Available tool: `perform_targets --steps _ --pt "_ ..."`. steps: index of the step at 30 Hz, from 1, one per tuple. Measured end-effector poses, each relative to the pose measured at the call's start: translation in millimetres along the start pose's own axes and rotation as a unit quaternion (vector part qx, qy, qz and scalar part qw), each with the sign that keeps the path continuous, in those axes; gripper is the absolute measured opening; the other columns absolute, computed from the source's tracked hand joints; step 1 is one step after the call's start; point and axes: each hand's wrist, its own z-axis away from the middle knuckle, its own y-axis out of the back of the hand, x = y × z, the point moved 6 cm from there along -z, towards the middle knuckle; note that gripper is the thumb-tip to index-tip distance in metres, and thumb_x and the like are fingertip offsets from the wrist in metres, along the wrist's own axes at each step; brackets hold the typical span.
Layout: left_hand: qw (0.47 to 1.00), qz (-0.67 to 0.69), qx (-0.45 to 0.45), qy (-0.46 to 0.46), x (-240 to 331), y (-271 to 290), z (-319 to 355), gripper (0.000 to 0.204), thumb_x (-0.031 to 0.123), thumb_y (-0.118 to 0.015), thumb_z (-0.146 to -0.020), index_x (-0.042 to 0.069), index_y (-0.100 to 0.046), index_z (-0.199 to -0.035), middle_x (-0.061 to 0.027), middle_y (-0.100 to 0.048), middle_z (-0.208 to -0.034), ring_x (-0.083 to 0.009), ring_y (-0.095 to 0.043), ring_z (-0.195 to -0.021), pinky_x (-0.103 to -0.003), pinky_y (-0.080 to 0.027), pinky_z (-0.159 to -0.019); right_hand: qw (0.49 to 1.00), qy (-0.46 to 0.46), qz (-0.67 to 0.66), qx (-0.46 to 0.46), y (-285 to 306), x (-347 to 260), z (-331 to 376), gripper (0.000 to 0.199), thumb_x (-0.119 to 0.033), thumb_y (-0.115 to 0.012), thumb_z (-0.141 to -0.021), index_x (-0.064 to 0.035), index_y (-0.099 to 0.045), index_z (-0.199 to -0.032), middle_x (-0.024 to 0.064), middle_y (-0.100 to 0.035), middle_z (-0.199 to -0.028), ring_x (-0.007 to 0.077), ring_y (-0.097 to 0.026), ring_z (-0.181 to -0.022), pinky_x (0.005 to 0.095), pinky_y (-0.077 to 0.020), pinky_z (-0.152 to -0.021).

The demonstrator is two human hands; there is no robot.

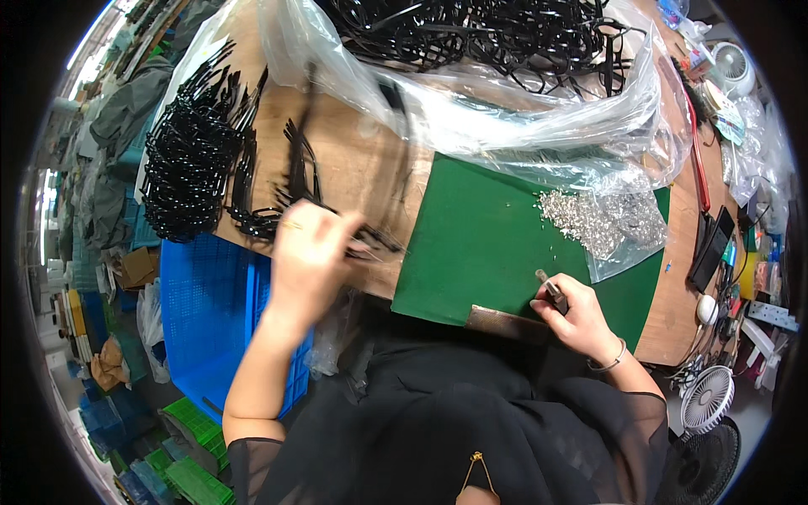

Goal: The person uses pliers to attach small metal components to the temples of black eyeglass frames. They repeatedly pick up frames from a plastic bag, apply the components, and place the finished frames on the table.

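Left hand [310, 248] is over the left part of the wooden table [661, 337], motion-blurred, fingers bent, with dark strands at the fingertips — can't tell how far the fingers are parted or whether they actually pinch a strap. Blurred black streaks arc above it toward the big clear bag. Right hand [581, 318] is at the near edge of the green mat [467, 223], fingers curled closed around a small metal tool [552, 290], tip poking out up and to the left. A brownish flat strip [505, 323] lies along the mat's near edge, just left of that hand. Small silvery pieces [568, 220] are heaped on the mat's far right, partly under or in a small clear bag [623, 252]; a few loose bits sit nearby. Black straps: dense bundle [189, 168] at the table's left edge, smaller bunch [252, 222] between it and the left hand, large tangle [497, 38] in the big clear bag [497, 126] at the far side. Blue crate [198, 324] stands below the table's left edge.
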Motion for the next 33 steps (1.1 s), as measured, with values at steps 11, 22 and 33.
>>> perform_targets --steps 11,22,33 --pt "0.961 -0.16 -0.118 0.194 -140 -21 41 0.023 0.0 -0.057 -0.064 0.007 -0.062 -0.085 -0.0088 -0.056 -0.089 -0.0277 -0.049 -0.096 -0.048 -0.029 -0.097 0.996 -0.055 -0.057 -0.051 10 3 -13 0.019 -0.017 -0.063 -0.078 -0.0001 -0.054 -0.081 0.0129 -0.056 -0.07 0.0232 -0.057 -0.064 0.0319 -0.0446 -0.06" --pt "0.963 0.269 0.008 0.016 9 -56 -141 0.028 0.008 -0.059 -0.077 0.002 -0.056 -0.104 -0.0155 -0.058 -0.098 -0.0271 -0.056 -0.092 -0.033 -0.044 -0.081 0.997 -0.023 -0.07 -0.009 3 8 -10 0.019 -0.018 -0.064 -0.078 -0.0017 -0.056 -0.084 0.0109 -0.057 -0.073 0.02 -0.057 -0.066 0.03 -0.0449 -0.061" --pt "0.995 -0.02 0.079 -0.05 34 -105 -229 0.018 0.013 -0.061 -0.077 0.005 -0.053 -0.091 -0.0136 -0.052 -0.079 -0.0319 -0.053 -0.077 -0.039 -0.047 -0.065 0.995 -0.022 -0.089 0.044 16 11 7 0.018 -0.015 -0.062 -0.078 -0.0015 -0.054 -0.088 0.0106 -0.057 -0.079 0.0201 -0.057 -0.07 0.0295 -0.0451 -0.065"
